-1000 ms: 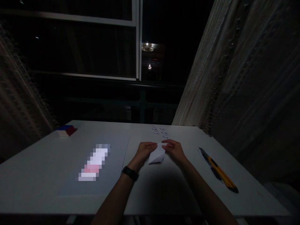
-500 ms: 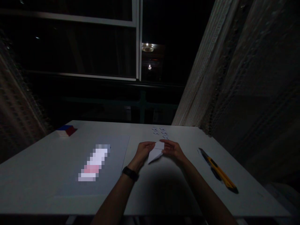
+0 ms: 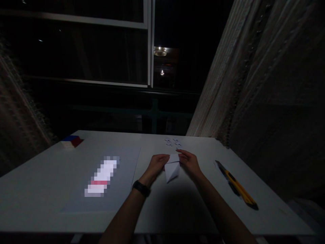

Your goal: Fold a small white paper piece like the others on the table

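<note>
A small folded piece of white paper (image 3: 172, 169) is held above the table between my two hands, its pointed end toward me and a crease running across its upper part. My left hand (image 3: 156, 165) pinches its left edge; a dark band circles that wrist. On the paper's right edge, my right hand (image 3: 189, 162) grips it with the thumb side, while the index finger reaches out over the top. Just beyond my fingers lie several small pale pieces with dark marks (image 3: 169, 144), too small to make out.
A yellow and black utility knife (image 3: 238, 186) lies at the right of the white table (image 3: 33, 200). At left, a large paper sheet (image 3: 122, 193) bears a bright pixelated object (image 3: 103, 174). A blue, red and white cube (image 3: 71, 141) sits far left. Curtains (image 3: 210, 84) flank the dark window.
The folded paper has turned, so its point has swung to the right and faces more directly toward me. My right hand has shifted slightly right, its index finger now more extended.
</note>
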The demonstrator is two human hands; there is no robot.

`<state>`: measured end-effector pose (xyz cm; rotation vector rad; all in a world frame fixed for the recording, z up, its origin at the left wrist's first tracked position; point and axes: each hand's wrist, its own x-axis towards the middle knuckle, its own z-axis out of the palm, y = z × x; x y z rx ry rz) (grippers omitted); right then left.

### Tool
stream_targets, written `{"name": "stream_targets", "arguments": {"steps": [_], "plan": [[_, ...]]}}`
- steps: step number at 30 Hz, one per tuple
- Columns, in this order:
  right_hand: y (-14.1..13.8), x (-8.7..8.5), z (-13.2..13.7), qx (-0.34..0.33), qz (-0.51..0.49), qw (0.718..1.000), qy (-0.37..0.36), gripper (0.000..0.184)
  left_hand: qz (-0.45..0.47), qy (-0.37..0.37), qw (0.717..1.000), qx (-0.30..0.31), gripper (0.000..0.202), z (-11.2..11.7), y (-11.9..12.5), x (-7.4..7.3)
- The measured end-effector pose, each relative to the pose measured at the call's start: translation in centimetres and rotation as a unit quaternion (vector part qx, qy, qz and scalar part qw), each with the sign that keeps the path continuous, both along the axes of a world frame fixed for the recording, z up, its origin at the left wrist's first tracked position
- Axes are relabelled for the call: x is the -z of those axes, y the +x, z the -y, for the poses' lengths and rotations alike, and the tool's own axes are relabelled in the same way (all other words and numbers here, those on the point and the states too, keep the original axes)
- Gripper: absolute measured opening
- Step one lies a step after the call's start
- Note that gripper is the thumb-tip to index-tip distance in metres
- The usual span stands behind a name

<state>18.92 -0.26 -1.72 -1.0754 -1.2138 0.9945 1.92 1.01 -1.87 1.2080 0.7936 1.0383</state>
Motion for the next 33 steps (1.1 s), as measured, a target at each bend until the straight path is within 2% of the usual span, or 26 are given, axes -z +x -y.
{"name": "stream_targets", "arguments": {"steps": [4, 9, 14, 20, 25, 29, 33], "plan": [[-0.1, -0.1, 0.1, 0.017, 0.047, 0.998, 0.026, 0.021, -0.006, -0.007, 1.0, -0.009, 0.039, 0.1, 0.2, -0.1], [-0.5, 0.1, 0.0, 0.041, 0.056, 0.998, 0.014, 0.028, -0.015, -0.008, 1.0, 0.006, 0.038, 0.3, 0.3, -0.3], [-0.9, 0.4, 0.0, 0.055, 0.075, 0.995, 0.027, 0.018, -0.026, 0.021, 0.999, 0.02, 0.04, 0.3, 0.3, -0.3], [-1.2, 0.7, 0.3, 0.116, 0.113, 0.986, 0.04, 0.023, -0.013, -0.045, 0.998, 0.045, 0.052, 0.5, 0.5, -0.3], [-1.2, 0.7, 0.6, 0.158, 0.17, 0.971, 0.067, 0.022, 0.027, -0.029, 0.999, 0.037, 0.051, 0.5, 0.4, -0.5], [-1.3, 0.5, 0.5, 0.116, 0.12, 0.985, 0.047, 0.025, 0.012, 0.004, 1.0, -0.002, 0.046, 0.2, 0.4, -0.5], [-1.1, 0.4, 0.3, 0.034, 0.006, 0.999, 0.008, 0.028, -0.02, 0.026, 0.997, -0.063, 0.042, 0.0, 0.3, -0.4]]}}
